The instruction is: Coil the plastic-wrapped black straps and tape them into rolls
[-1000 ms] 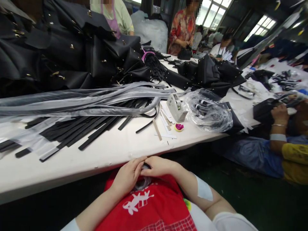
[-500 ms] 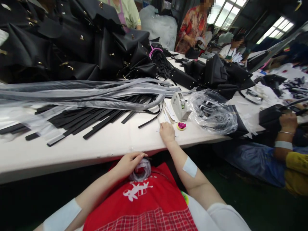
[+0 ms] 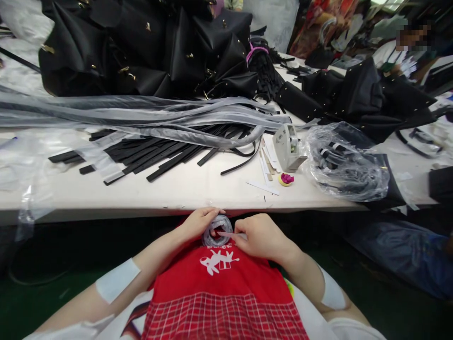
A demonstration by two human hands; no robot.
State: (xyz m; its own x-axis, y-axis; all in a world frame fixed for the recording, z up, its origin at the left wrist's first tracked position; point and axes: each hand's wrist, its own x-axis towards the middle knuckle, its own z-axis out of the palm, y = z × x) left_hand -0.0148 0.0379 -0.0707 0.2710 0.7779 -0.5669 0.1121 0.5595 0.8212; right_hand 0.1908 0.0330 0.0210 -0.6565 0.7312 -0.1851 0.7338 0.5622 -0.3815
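Close against my red apron (image 3: 219, 283), my left hand (image 3: 198, 222) is closed on a small coil (image 3: 224, 222) that looks wrapped in translucent grey plastic. A narrow pale strip (image 3: 233, 234) is pinched between the fingers of my right hand (image 3: 264, 236). Its far end reaches the centre opening of the coil; whether it passes through is hidden. Both hands are just below the front edge of the white table (image 3: 198, 193).
White strips (image 3: 262, 187) lie by a grey tape dispenser (image 3: 286, 148) and a small yellow-rimmed pink item (image 3: 286, 179). Black straps (image 3: 152, 153), plastic-covered lengths (image 3: 159, 115), a clear bag (image 3: 347, 165) and black bags (image 3: 141, 47) cover the table. People work behind.
My right hand has come back from the strips on the table to the coil, with a pale strip in it. My left hand still holds the coil. The view has shifted.
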